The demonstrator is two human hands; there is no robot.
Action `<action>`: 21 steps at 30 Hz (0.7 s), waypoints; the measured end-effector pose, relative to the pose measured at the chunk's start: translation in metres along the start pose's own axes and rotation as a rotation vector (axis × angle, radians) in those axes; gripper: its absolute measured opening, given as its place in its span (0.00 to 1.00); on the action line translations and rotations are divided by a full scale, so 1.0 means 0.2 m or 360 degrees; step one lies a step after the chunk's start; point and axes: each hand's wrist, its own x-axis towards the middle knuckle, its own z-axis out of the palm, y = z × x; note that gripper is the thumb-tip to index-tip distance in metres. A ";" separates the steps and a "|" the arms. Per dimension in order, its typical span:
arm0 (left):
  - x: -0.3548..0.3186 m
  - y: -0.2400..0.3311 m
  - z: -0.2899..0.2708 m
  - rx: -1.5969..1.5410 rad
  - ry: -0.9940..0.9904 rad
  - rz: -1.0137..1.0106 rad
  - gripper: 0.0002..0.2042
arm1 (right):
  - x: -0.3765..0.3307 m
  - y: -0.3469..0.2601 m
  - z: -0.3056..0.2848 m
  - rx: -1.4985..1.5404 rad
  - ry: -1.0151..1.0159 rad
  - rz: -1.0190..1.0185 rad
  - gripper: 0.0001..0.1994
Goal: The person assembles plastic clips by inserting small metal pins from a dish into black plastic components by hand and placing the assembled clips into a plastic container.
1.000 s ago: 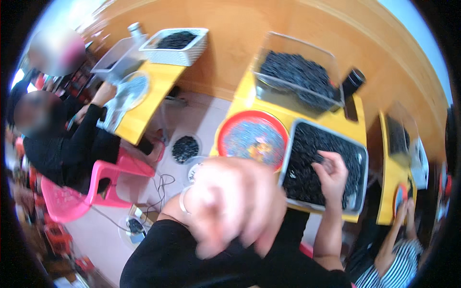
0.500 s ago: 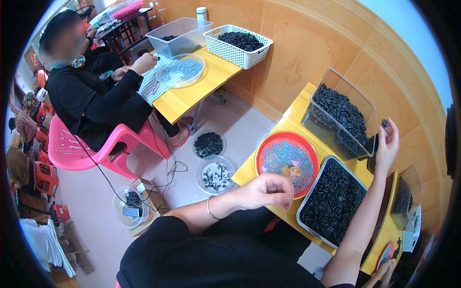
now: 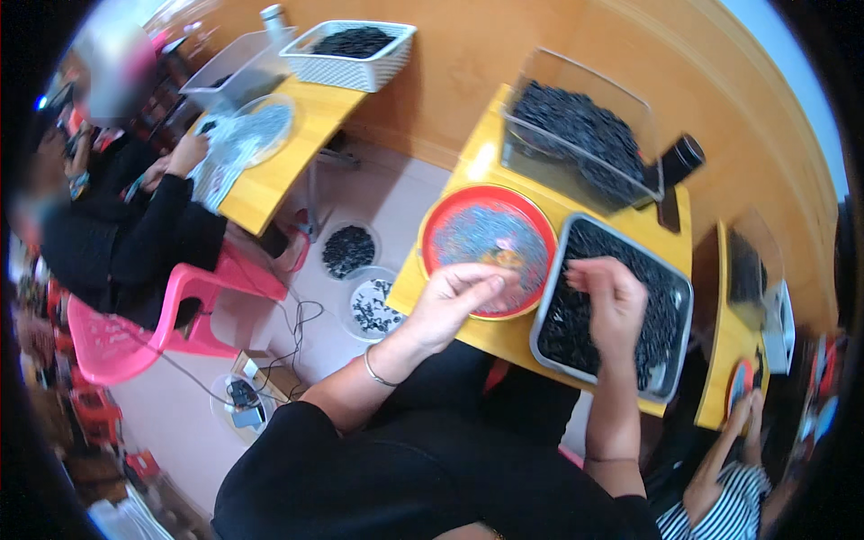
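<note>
My left hand (image 3: 456, 301) is at the near edge of a red round tray (image 3: 435, 205) that holds many thin grey-blue pieces and a few orange ones. Its thumb and fingertips are pinched together; whatever may be between them is too small to make out. Over a grey rectangular tray (image 3: 688, 353) full of small black pieces (image 3: 621, 243), my right hand (image 3: 615, 301) is raised with curled fingers. It is slightly blurred, and I cannot see what it holds. Beyond stands a clear plastic bin (image 3: 576, 171) heaped with black oval pieces.
A black bottle (image 3: 681, 160) stands beside the bin on my yellow table (image 3: 472, 166). Two round containers of black pieces (image 3: 349, 250) sit on the floor. A co-worker sits in a pink chair (image 3: 171, 315) at another yellow table (image 3: 319, 103). At lower right, another person's hands (image 3: 745, 414) are working.
My right hand has come from beyond the clear bin, where it held a small black piece, back over the black-filled tray. My left hand stays by the red tray. The view has shifted.
</note>
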 end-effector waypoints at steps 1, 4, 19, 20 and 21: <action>0.00 -0.01 0.01 -0.0004 -0.0038 -0.0041 0.11 | -0.01 0.02 0.04 -0.0034 -0.0011 -0.0016 0.07; 0.03 -0.05 0.04 0.0065 -0.0065 -0.0015 0.12 | -0.04 0.06 0.08 -0.0035 -0.0100 0.0001 0.09; 0.02 -0.14 0.11 -0.0161 -0.0190 0.0001 0.19 | -0.16 0.12 0.18 0.0476 -0.0028 0.0159 0.10; 0.02 -0.15 0.11 -0.0131 -0.0164 0.0002 0.19 | -0.16 0.12 0.18 0.0474 -0.0014 0.0156 0.10; 0.02 -0.15 0.12 -0.0100 -0.0138 0.0003 0.18 | -0.16 0.12 0.18 0.0458 -0.0024 0.0167 0.10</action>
